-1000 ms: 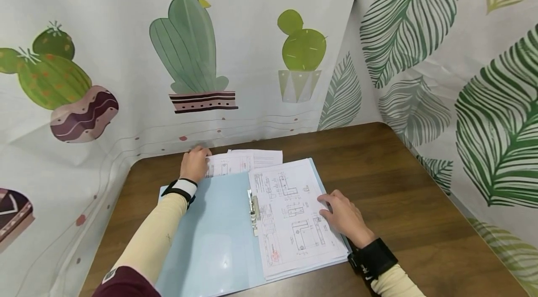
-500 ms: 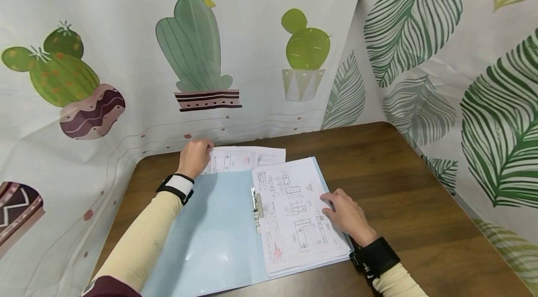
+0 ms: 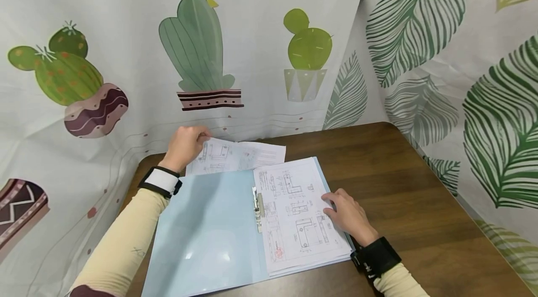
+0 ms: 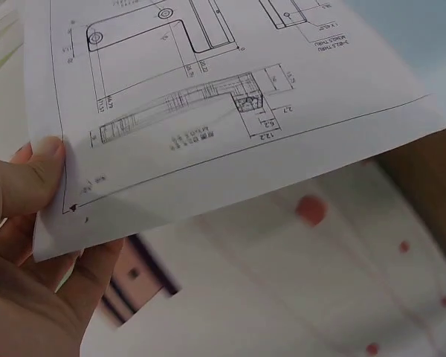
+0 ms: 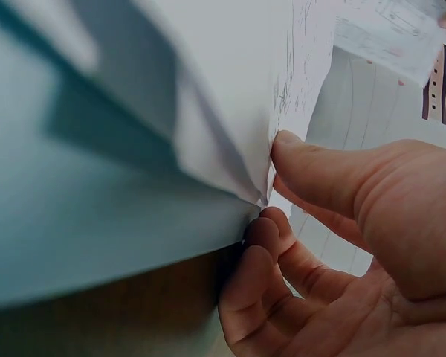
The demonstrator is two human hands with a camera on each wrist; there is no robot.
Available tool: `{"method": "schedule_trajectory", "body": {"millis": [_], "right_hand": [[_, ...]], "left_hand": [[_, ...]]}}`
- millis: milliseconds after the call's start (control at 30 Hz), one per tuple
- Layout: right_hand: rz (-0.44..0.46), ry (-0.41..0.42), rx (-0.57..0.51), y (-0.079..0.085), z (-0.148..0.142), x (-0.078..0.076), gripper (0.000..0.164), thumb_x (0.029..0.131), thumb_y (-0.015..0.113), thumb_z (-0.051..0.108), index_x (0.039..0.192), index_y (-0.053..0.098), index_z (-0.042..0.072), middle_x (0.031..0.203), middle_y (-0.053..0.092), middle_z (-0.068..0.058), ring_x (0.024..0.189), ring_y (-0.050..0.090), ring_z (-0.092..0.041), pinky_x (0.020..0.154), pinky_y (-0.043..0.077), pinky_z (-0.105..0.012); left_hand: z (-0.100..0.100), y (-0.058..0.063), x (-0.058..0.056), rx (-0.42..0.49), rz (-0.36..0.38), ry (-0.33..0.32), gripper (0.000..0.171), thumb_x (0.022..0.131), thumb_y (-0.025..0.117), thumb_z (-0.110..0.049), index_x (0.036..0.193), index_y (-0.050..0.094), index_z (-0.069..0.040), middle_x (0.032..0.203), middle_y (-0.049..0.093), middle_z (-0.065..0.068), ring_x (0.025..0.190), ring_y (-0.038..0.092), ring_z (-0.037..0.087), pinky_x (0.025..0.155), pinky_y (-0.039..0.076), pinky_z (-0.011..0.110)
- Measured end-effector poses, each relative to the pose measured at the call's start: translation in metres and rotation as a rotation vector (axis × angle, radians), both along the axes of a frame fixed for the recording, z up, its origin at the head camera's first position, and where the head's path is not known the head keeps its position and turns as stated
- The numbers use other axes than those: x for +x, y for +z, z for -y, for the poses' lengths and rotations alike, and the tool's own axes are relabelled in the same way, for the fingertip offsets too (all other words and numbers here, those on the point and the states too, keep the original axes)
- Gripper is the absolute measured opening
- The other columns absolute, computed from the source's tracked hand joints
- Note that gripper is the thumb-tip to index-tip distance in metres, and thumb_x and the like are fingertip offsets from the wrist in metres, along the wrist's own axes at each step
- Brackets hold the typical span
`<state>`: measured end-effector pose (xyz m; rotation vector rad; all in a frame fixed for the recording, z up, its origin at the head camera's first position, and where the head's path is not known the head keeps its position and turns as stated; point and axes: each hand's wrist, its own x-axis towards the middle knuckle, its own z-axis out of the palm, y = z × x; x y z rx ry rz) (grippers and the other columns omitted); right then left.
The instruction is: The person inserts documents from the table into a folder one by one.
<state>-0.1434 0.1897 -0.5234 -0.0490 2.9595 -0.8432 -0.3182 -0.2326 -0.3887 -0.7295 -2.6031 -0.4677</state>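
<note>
My left hand [image 3: 185,147] pinches the corner of a printed drawing sheet [image 3: 218,154] between thumb and fingers, lifting it beyond the folder's far edge. The left wrist view shows the thumb on the printed face of this sheet [image 4: 208,67] and the fingers behind it. A light blue folder [image 3: 201,222] lies spread on the table, a metal clip [image 3: 257,210] along its spine. On its right half rests a stack of drawings [image 3: 308,236]. At the stack's right edge, my right hand [image 3: 349,217] grips folder and papers, thumb on top and fingers curled below, as the right wrist view shows.
Another paper [image 3: 269,154] lies partly under the lifted sheet, behind the folder. The brown wooden table [image 3: 378,171] extends to the right. A white curtain [image 3: 256,54] printed with cacti hangs right at the table's back edge.
My left hand has taken hold of the loose sheet's corner and raised it up and leftward, so its left end now tilts off the table. The right hand stays at the stack's edge.
</note>
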Motion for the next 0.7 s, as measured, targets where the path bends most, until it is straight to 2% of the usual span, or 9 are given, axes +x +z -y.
{"method": "schedule_trajectory", "body": {"millis": [133,367,533,567,700], "right_hand": [[0.002,-0.001,-0.002,0.001,0.0,0.0,0.04,0.092,0.079,0.015,0.13,0.07,0.007,0.108,0.058,-0.011,0.076,0.053,-0.02,0.058,0.041,-0.031],[0.007,-0.001,-0.004,0.003,0.001,0.0,0.041,0.091,0.08,0.014,0.13,0.07,0.007,0.107,0.058,-0.011,0.076,0.054,-0.02,0.058,0.041,-0.031],[0.009,-0.003,-0.006,0.003,0.001,0.0,0.04,0.091,0.079,0.014,0.13,0.07,0.007,0.107,0.058,-0.011,0.075,0.053,-0.02,0.058,0.041,-0.031],[0.009,-0.003,-0.007,0.002,0.001,0.0,0.04,0.091,0.079,0.014,0.13,0.07,0.007,0.107,0.058,-0.011,0.075,0.053,-0.02,0.058,0.041,-0.031],[0.015,0.0,-0.006,0.002,0.001,0.0,0.041,0.091,0.079,0.014,0.13,0.07,0.007,0.108,0.058,-0.012,0.075,0.054,-0.02,0.058,0.041,-0.031]], "left_hand": [[0.003,0.022,0.003,0.031,-0.042,-0.004,0.009,0.092,0.069,0.008,0.094,0.076,0.002,0.091,0.076,0.021,0.077,0.075,0.035,0.068,0.06,0.049],[0.014,0.058,0.004,0.1,-0.252,-0.004,0.008,0.091,0.071,0.009,0.093,0.076,0.003,0.089,0.076,0.02,0.075,0.074,0.037,0.067,0.058,0.05],[0.019,0.084,0.011,0.172,-0.361,-0.012,0.005,0.091,0.072,0.007,0.091,0.075,0.004,0.089,0.076,0.019,0.076,0.074,0.037,0.067,0.056,0.048],[0.02,0.09,0.013,0.188,-0.382,-0.004,0.004,0.09,0.073,0.007,0.091,0.076,0.003,0.09,0.077,0.019,0.076,0.074,0.037,0.067,0.056,0.045],[0.024,0.107,0.019,0.291,-0.427,0.04,0.005,0.088,0.076,0.005,0.091,0.079,0.002,0.089,0.077,0.017,0.078,0.074,0.038,0.074,0.046,0.019]]}}
